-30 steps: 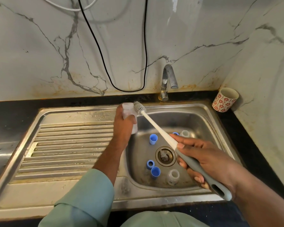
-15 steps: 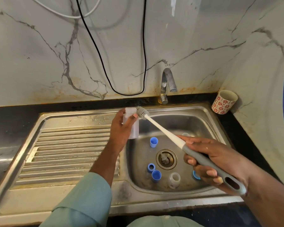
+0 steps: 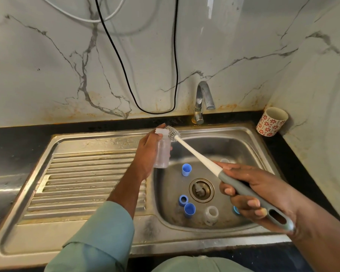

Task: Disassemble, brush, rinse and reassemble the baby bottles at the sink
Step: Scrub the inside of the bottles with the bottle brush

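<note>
Over the sink [image 3: 249,134], just past the left hand's [image 3: 148,152] curled fingers, the clear bottle [image 3: 162,152] sits wrapped in that grip, mouth pointing up and away, base hanging down toward the basin. Right hand [image 3: 257,191] has its fingers closed round the grey handle of the bottle brush [image 3: 196,154], thumb laid along the top, and the bristle head sits right at the bottle's mouth, touching the rim or just beside it, can't quite tell if it's gone in at all.

So I'd say we're at the brushing step, right at the entry. Next move looks like lining the head up with the opening and pushing it down inside, which needs the bottle tilted a bit toward the brush.

Below both hands, on the basin floor: three blue caps [image 3: 186,169] and a clear nipple part [image 3: 210,213] round the drain [image 3: 201,190]. Tap [image 3: 203,99] looks off, so rinsing and reassembly seem some way off.
</note>
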`<act>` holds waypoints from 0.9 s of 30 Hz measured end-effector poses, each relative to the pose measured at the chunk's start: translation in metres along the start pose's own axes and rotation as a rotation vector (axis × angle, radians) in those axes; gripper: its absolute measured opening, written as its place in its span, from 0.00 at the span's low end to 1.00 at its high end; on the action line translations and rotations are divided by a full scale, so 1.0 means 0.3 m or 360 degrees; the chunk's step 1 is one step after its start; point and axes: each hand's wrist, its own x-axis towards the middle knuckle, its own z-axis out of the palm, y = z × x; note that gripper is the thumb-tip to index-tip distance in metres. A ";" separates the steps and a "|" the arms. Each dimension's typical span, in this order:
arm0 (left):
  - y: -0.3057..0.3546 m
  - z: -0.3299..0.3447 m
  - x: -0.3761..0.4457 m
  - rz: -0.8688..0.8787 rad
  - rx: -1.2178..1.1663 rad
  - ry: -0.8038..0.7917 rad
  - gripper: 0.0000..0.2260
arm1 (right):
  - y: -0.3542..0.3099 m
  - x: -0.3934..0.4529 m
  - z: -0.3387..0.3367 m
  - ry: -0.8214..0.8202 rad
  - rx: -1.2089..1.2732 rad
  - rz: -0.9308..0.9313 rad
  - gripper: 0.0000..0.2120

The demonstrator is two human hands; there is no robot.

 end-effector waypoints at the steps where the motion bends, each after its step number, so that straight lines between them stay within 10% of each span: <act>1: 0.000 -0.007 -0.003 -0.0053 -0.0010 -0.0074 0.19 | 0.003 0.000 -0.001 0.0010 0.0011 0.0005 0.13; 5: -0.013 -0.015 -0.025 -0.0208 -0.0106 -0.0365 0.18 | 0.014 0.004 0.004 0.0019 0.0054 0.0028 0.13; 27: -0.054 0.043 0.011 -0.0237 0.0081 0.0007 0.15 | 0.040 0.038 0.030 0.0111 0.0081 -0.0004 0.12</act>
